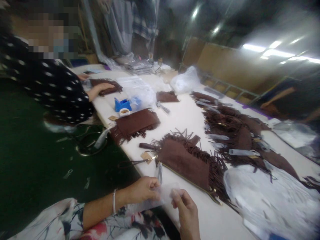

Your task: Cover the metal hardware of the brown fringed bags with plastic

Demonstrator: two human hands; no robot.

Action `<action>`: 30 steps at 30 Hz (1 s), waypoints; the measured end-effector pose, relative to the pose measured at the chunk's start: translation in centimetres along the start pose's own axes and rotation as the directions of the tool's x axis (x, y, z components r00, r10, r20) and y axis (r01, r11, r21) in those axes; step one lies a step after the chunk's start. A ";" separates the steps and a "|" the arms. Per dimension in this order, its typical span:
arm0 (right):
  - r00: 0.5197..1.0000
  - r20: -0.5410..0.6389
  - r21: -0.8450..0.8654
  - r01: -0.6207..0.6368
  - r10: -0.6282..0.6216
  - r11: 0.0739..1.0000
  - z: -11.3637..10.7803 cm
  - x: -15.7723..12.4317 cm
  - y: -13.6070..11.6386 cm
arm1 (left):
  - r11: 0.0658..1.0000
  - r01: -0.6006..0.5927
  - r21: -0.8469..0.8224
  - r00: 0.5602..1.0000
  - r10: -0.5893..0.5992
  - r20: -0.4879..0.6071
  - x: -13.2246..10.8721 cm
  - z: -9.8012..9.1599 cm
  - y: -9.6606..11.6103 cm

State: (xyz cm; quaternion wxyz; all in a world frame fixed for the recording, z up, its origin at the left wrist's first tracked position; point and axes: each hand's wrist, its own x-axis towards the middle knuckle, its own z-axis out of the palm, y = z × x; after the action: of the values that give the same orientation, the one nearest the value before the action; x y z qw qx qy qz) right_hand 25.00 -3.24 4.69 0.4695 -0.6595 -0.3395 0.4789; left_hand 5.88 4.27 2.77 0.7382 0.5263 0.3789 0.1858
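Note:
My left hand (146, 190) and my right hand (185, 208) are close together at the near table edge. Between them is a small translucent plastic piece (165, 196), perhaps a little bag, pinched by the fingers of both. Just beyond lies a brown fringed pouch (186, 160) with a gold zipper along its near side. A tan tag (147, 157) and a wrist strap (132, 162) hang at its left end, touched by neither hand. The exact grip of my left fingertips is blurred.
Brown fringed pouches (240, 130) with plastic-wrapped pieces lie heaped at the right, beside a clear bag (272, 203). Another pouch (137, 121) and a blue tape dispenser (121, 104) lie left. A co-worker's hand (101, 89) rests on a further pouch (113, 86).

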 end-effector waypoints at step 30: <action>0.978 0.170 -0.282 -0.071 0.123 0.957 9.0 3.2 3.4 | 0.941 0.302 -0.151 0.907 -0.333 -0.259 -12.2 -13.0 -9.2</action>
State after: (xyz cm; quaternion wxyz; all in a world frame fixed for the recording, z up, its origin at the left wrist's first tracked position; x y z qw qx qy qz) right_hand 17.48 1.18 -0.42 0.3158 -0.6866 -0.4118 0.5092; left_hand -12.93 0.81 -3.28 0.7245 0.3854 0.5498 0.1560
